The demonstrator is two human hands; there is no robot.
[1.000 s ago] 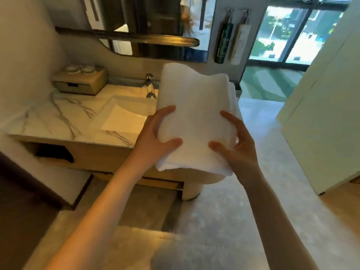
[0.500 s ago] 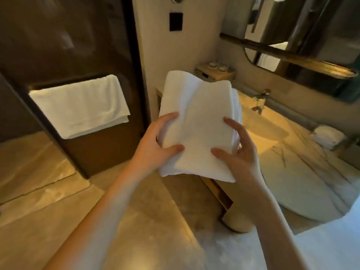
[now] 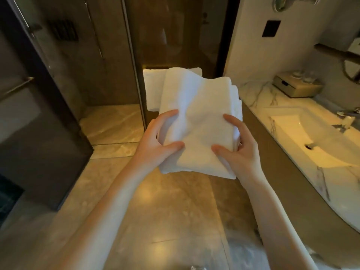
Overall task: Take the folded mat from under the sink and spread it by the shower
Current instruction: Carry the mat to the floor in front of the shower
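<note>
**Folded mat** [image 3: 198,121]: white, terry-textured, folded in several layers. It is held in mid-air at the centre of the view, clear of the floor [image 3: 165,201], and is carried between both hands.

**Left hand** [image 3: 153,145]: placed on the mat's left edge. The grip is closed on the cloth, with thumb and forefinger laid on the upper face. The remaining fingers are hidden beneath the fold.

**Right hand** [image 3: 239,154]: placed on the mat's right near corner. The grip is likewise pinched on the cloth, with thumb and forefinger on top and the other fingers curled round the side layers.

**Shower enclosure** [image 3: 78,65]: glass-walled, seen to the left and beyond the mat. A pale stone floor is seen inside it.

**Hung towel** [image 3: 153,88]: white, draped against the dark panel directly behind the mat and partly covered by it in view.

**Worktop** [image 3: 253,94]: veined marble, to the right of the mat and apart from it.

**Sink basin** [image 3: 303,133]: rectangular, white, sunk into the worktop. A metal tap [image 3: 348,114] is mounted at its far side.

**Lidded box** [image 3: 296,87]: beige, set on the worktop's far end near the wall. Small vessels are stood on top, too blurred to name.

**Wall plate** [image 3: 271,28]: black, rectangular, fixed to the pale wall above the worktop.
</note>
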